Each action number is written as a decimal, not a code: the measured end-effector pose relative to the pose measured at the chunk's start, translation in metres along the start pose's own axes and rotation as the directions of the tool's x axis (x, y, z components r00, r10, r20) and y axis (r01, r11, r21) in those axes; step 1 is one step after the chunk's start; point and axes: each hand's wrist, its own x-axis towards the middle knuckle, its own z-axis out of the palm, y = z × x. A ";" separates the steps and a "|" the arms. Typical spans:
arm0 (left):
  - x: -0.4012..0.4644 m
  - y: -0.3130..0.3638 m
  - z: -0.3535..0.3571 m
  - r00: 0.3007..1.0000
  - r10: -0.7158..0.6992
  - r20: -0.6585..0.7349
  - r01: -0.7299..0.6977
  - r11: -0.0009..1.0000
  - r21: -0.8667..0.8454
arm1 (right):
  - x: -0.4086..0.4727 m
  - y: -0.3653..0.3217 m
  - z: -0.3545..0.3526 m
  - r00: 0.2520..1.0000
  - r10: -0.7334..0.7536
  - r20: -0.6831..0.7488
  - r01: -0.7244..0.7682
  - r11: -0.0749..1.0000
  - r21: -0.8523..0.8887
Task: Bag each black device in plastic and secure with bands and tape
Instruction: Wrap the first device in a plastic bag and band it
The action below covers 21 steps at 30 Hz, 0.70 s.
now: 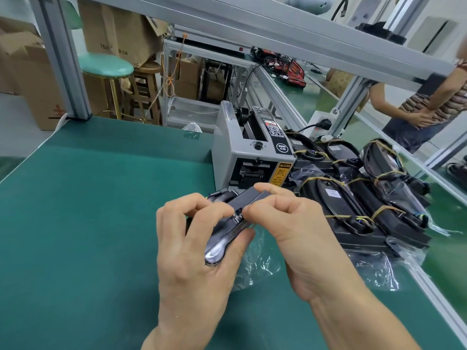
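A long black device point(227, 228) is held above the green table point(88, 198) at the centre of the view. My left hand point(194, 248) grips it from below and the left, fingers curled over its top. My right hand point(285, 223) pinches its upper edge with thumb and forefinger. Crumpled clear plastic point(255, 269) hangs beneath the device between my hands. To the right lies a pile of bagged black devices point(353, 198) wrapped in yellowish rubber bands.
A grey tape dispenser machine point(252, 152) stands just behind my hands. An aluminium frame rail point(429, 286) borders the table on the right. Another person point(424, 102) stands at the far right. Cardboard boxes and a green stool point(106, 64) are behind the table.
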 end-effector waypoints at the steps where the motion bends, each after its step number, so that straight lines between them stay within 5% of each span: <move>1: 0.000 0.000 0.000 1.000 0.004 -0.001 -0.004 1.000 0.000 | 0.001 0.000 0.001 1.000 0.001 -0.002 -0.001 1.000 0.003; 6: 0.000 -0.001 0.000 1.000 0.014 -0.014 -0.014 1.000 0.028 | 0.003 -0.003 -0.001 1.000 0.022 0.022 -0.023 0.998 0.056; 21: 0.001 0.002 0.004 0.999 0.032 0.016 -0.033 0.997 0.069 | 0.006 -0.001 -0.007 1.000 -0.011 0.001 0.011 0.989 -0.149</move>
